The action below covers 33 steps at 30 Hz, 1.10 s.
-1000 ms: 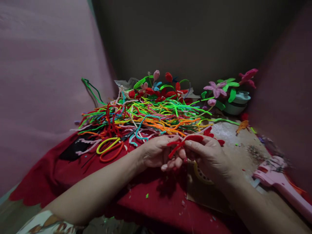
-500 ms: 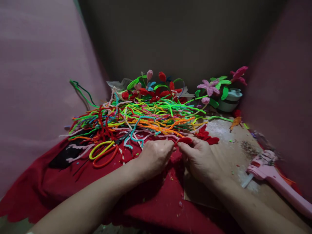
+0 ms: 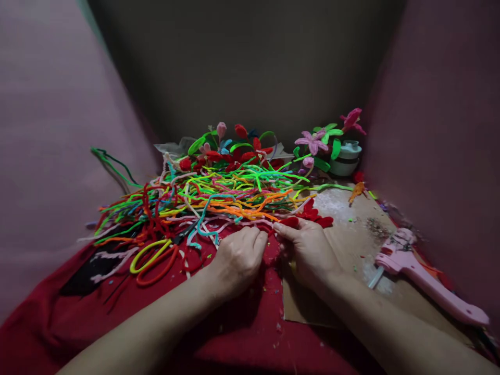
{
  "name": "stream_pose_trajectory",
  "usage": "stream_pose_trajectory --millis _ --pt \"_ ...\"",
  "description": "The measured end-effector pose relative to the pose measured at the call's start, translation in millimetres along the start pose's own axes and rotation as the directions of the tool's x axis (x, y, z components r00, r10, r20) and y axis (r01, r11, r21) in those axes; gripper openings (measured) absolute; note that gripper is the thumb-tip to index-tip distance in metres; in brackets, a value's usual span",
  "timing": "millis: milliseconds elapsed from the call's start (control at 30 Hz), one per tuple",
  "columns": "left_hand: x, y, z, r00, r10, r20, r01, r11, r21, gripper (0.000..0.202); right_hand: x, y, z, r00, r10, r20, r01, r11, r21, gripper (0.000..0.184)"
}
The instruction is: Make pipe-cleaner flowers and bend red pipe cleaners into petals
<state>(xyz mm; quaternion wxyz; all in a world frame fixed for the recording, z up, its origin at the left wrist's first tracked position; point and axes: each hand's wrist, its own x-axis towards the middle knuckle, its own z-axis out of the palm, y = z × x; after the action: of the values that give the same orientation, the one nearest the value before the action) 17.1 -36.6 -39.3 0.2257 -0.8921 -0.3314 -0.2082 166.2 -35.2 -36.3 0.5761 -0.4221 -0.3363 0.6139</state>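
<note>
My left hand (image 3: 238, 255) and my right hand (image 3: 308, 250) meet at the front edge of a big heap of coloured pipe cleaners (image 3: 219, 192). Both have the fingers curled and pinch a red pipe cleaner piece (image 3: 287, 222) between them. More red bent pieces (image 3: 314, 216) lie just beyond my right hand. Both hands rest over a red cloth (image 3: 242, 333), and the right one is at the edge of a cardboard sheet (image 3: 351, 245).
Scissors with yellow and orange handles (image 3: 154, 258) lie left of my left hand. A pink glue gun (image 3: 422, 276) rests on the cardboard at right. Finished pipe cleaner flowers (image 3: 320, 143) stand in a small pot (image 3: 346, 159) at the back. Pink walls close both sides.
My hands have turned palm down and moved forward to the heap's edge with the red piece. The view has shifted, so everything sits further left.
</note>
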Motion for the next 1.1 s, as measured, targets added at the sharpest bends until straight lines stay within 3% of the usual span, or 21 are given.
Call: stream_pose_trajectory --millis 100,200,300,333,367,433,500,533,600,700,800,900,1100 --pt "6.0 -0.2 -2.4 0.999 -0.041 -0.017 0.040 0.999 -0.033 0.018 -1.8 -8.4 0.9 1.000 -0.006 0.018 0.006 1.000 0.000 0.018" --pt "19.2 -0.9 -7.1 0.998 -0.054 0.008 0.054 0.998 -0.013 0.017 1.2 -16.7 -4.6 0.990 -0.139 0.033 0.142 0.984 -0.112 0.021" --pt "40.7 0.5 -9.5 0.988 -0.075 0.132 0.077 0.997 -0.012 0.018 10.9 -30.9 -17.2 0.948 -0.315 -0.053 0.292 0.922 -0.254 0.024" --pt "49.8 1.7 -8.8 0.979 -0.098 0.180 0.105 0.994 -0.026 0.019 14.6 -37.8 -22.5 0.902 -0.414 -0.122 0.370 0.888 -0.274 0.022" --pt "59.6 3.3 -7.1 0.969 -0.106 0.223 0.122 0.991 -0.059 0.019 18.0 -45.4 -27.9 0.826 -0.527 -0.198 0.464 0.836 -0.292 0.019" --pt "80.3 7.6 -0.8 0.951 -0.123 0.284 0.159 0.981 -0.109 0.020 22.9 -60.6 -38.2 0.631 -0.698 -0.340 0.633 0.716 -0.295 0.017" --pt "99.8 12.6 8.0 0.932 -0.122 0.342 0.172 0.978 -0.118 0.023 25.1 -71.4 -46.1 0.523 -0.760 -0.385 0.716 0.637 -0.284 0.017" --pt "108.1 14.9 12.6 0.913 -0.133 0.386 0.188 0.976 -0.107 0.024 25.6 -74.2 -49.0 0.502 -0.771 -0.392 0.734 0.619 -0.278 0.017" --pt "120.2 18.2 20.4 0.854 -0.168 0.492 0.224 0.973 -0.056 0.025 26.7 -74.8 -52.9 0.500 -0.768 -0.400 0.736 0.620 -0.271 0.017" --pt "125.8 20.7 24.2 0.816 -0.176 0.550 0.231 0.972 -0.032 0.031 30.3 -69.6 -55.3 0.535 -0.732 -0.423 0.708 0.661 -0.249 0.017" --pt "119.4 24.4 20.5 0.823 -0.174 0.541 0.229 0.973 -0.035 0.047 33.8 -66.0 -55.4 0.580 -0.692 -0.429 0.686 0.699 -0.200 0.017" --pt "108.9 30.7 20.9 0.858 -0.165 0.486 0.209 0.977 -0.038 0.061 33.6 -64.4 -53.6 0.611 -0.677 -0.411 0.674 0.717 -0.178 0.017" --pt "108.5 38.3 45.8 0.894 -0.081 0.441 0.120 0.991 -0.061 0.029 30.4 -57.5 -51.0 0.654 -0.661 -0.368 0.630 0.745 -0.219 0.019"
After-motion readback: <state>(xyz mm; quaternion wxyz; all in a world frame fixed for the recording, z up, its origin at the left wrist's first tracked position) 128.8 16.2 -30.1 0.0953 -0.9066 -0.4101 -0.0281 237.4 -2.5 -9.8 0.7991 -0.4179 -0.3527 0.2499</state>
